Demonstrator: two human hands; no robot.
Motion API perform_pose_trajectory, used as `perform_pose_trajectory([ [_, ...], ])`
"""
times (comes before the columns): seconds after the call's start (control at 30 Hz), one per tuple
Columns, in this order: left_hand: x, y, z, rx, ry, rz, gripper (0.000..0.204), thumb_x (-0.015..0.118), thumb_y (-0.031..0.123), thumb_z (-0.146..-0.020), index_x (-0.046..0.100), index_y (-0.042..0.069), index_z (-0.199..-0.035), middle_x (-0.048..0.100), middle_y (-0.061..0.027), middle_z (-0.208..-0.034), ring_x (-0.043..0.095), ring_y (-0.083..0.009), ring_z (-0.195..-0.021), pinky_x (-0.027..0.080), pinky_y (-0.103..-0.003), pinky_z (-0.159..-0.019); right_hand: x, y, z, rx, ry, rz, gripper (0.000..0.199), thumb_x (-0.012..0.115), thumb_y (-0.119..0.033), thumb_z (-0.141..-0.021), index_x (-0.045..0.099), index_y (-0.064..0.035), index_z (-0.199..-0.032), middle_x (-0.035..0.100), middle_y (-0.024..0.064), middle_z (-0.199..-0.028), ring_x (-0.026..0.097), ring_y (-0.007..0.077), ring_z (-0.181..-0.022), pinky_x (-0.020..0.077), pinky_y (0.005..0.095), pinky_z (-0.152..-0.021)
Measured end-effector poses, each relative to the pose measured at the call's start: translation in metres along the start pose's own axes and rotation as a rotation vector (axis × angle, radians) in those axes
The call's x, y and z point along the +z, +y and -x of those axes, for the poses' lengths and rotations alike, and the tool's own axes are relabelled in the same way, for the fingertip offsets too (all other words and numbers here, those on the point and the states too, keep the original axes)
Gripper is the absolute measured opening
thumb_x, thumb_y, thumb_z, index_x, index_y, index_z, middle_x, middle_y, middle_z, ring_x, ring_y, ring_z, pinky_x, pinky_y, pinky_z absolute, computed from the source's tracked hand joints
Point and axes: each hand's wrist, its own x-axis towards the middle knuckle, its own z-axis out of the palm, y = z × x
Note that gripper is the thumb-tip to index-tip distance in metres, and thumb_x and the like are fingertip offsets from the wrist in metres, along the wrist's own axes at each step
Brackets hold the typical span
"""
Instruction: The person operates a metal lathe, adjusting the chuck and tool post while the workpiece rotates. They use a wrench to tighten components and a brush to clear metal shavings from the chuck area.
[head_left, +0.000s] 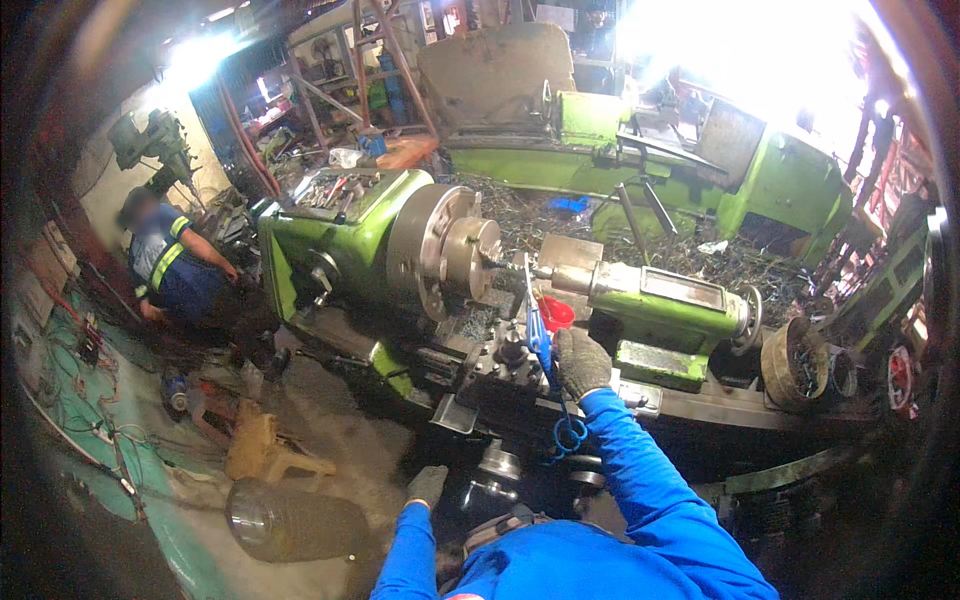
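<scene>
My right hand (pixel 583 362), in a dark grey work glove, is closed on a blue air blow gun (pixel 541 340) with a long pale nozzle. The nozzle points up, close to the drill bit (pixel 517 263) between the chuck and the tailstock. Blue hose loops (pixel 568 436) hang below the glove. A round metal workpiece (pixel 470 247) sits in the big lathe chuck (pixel 425 250). Just beyond my right glove is a red cup (pixel 556 313). My left hand (pixel 428 485), also gloved, is low beside the machine's lower metal fittings (pixel 497 465); it appears empty, with its fingers loosely extended.
The green tailstock (pixel 665 305) and its handwheel (pixel 747 318) stand to the right. Tools lie on the headstock (pixel 335 192). Metal shavings (pixel 500 200) fill the space behind. A metal cylinder (pixel 295 520) lies on the floor, near a stool (pixel 265 450). Another person (pixel 170 260) is at left.
</scene>
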Motion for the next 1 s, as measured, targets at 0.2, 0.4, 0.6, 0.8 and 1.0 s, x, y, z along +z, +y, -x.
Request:
perform_pose_trajectory([
  [0.2, -0.071, 0.103, -0.029, 0.000, 0.147, 0.343, 0.045, 0.056, 0.043, -0.105, 0.066, 0.006, -0.128, 0.064, -0.0209, -0.140, 0.061, -0.0371, -0.129, 0.050, -0.046, -0.107, 0.023, 0.133, 0.019, 0.089, 0.360, -0.638, 0.039, 0.056, -0.043, -0.109, 0.070, -0.0099, -0.124, 0.066, 0.0023, -0.111, 0.066, 0.0195, -0.087, 0.0534, 0.0340, -0.074],
  [0.4, -0.182, 0.189, -0.061, 0.302, 0.486, 0.455, 0.045, 0.068, 0.034, -0.101, 0.062, 0.003, -0.132, 0.065, -0.0217, -0.134, 0.062, -0.0401, -0.125, 0.050, -0.048, -0.105, -0.039, 0.371, 0.006, 0.453, 0.203, 0.351, 0.042, 0.064, -0.032, -0.102, 0.062, -0.0030, -0.132, 0.069, 0.0177, -0.104, 0.067, 0.0313, -0.094, 0.0539, 0.0450, -0.092],
  [0.6, -0.197, 0.277, -0.134, 0.733, 0.495, 0.405, 0.054, 0.071, 0.036, -0.097, 0.058, 0.005, -0.139, 0.061, -0.0234, -0.137, 0.057, -0.0430, -0.126, 0.045, -0.052, -0.110, -0.250, 0.577, 0.054, 0.412, 1.008, 0.573, 0.036, 0.058, -0.031, -0.104, 0.075, -0.0036, -0.119, 0.078, 0.0140, -0.094, 0.074, 0.0327, -0.088, 0.0606, 0.0396, -0.084],
  [0.8, -0.206, 0.257, -0.169, 0.722, 0.459, 0.036, 0.072, 0.071, 0.045, -0.092, 0.052, 0.006, -0.149, 0.053, -0.0255, -0.142, 0.047, -0.0473, -0.137, 0.035, -0.059, -0.119, -0.163, 0.526, -0.086, 0.606, 0.714, -0.417, 0.037, 0.058, -0.032, -0.103, 0.076, -0.0029, -0.117, 0.078, 0.0135, -0.094, 0.073, 0.0310, -0.083, 0.0606, 0.0401, -0.079],
  [1.0, -0.206, 0.281, -0.182, 0.848, 0.487, 0.130, 0.073, 0.071, 0.047, -0.088, 0.054, 0.009, -0.149, 0.052, -0.0235, -0.148, 0.047, -0.0461, -0.140, 0.032, -0.061, -0.121, -0.176, 0.538, -0.089, 0.631, 0.704, -0.449, 0.038, 0.059, -0.034, -0.103, 0.076, -0.0021, -0.115, 0.078, 0.0130, -0.093, 0.073, 0.0292, -0.079, 0.0606, 0.0406, -0.075],
])
